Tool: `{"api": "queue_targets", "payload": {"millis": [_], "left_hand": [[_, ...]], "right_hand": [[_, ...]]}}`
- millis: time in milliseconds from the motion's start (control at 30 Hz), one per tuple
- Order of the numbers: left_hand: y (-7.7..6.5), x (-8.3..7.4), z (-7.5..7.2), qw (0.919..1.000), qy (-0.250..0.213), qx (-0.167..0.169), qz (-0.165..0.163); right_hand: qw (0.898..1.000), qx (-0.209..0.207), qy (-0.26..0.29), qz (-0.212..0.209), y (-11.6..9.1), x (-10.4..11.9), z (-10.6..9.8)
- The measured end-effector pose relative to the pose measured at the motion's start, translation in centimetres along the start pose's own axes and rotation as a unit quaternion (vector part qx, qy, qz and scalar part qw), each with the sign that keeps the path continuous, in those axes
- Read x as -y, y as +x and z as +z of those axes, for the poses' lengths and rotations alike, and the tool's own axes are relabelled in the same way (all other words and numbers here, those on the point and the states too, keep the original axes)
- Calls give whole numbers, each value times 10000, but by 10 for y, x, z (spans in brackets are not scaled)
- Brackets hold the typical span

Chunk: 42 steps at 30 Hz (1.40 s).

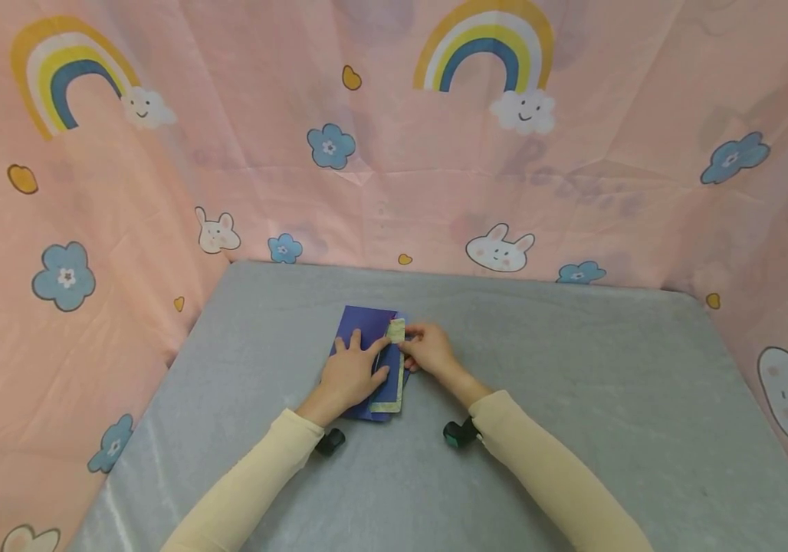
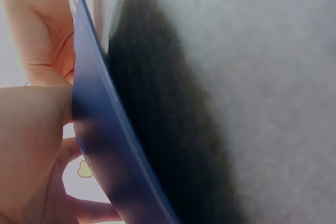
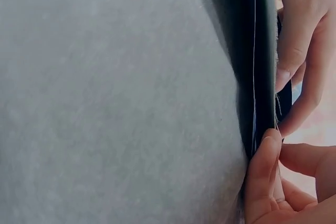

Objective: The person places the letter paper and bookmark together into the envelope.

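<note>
A flat dark blue piece, like a booklet or folded card, lies on the table; its exact kind is unclear. A narrower blue strip with a pale green patterned border lies along its right side. My left hand rests on the blue piece with its fingers spread, hiding its middle. At the right edge, my right hand pinches the green-bordered strip between thumb and fingers. The right wrist view shows these fingertips on the thin edge. In the left wrist view, the blue piece is seen nearly edge-on.
A grey cloth-covered table spreads around the hands. Pink printed curtains stand behind and on both sides. Black wrist devices sit at the cuffs of the cream sleeves.
</note>
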<state>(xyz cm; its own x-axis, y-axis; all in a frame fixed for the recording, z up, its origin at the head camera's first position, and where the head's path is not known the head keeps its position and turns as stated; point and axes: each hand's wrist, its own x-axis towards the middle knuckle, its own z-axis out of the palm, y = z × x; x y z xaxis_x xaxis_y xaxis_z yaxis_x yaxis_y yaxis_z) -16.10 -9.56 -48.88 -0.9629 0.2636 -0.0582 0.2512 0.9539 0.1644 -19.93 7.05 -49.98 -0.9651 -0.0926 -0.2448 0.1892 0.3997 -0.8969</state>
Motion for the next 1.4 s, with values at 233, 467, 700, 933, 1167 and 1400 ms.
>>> {"api": "queue_targets", "payload": {"millis": [233,467,700,933,1167,1400], "left_hand": [[-1,1,-1,9998,-145,-98,28],[-1,0,-4,9997,-222,14,-38],[-1,0,-5,9997,-210,87,-71],[0,1,-2,9998,-185,25,-87],[0,0,-4,9997,-238,8,-106],[0,0,-3,9996,-260,-2,-133]], "right_hand": [[9992,-81,369,162,-4,3,4],[9992,-12,319,233,-5,5,7],[9992,10,350,170,-5,3,9],[9987,-203,440,-129,-7,-1,9],[9946,-831,66,-624,-8,-4,7],[9733,-1266,-1291,-1414,-3,-10,3]]}}
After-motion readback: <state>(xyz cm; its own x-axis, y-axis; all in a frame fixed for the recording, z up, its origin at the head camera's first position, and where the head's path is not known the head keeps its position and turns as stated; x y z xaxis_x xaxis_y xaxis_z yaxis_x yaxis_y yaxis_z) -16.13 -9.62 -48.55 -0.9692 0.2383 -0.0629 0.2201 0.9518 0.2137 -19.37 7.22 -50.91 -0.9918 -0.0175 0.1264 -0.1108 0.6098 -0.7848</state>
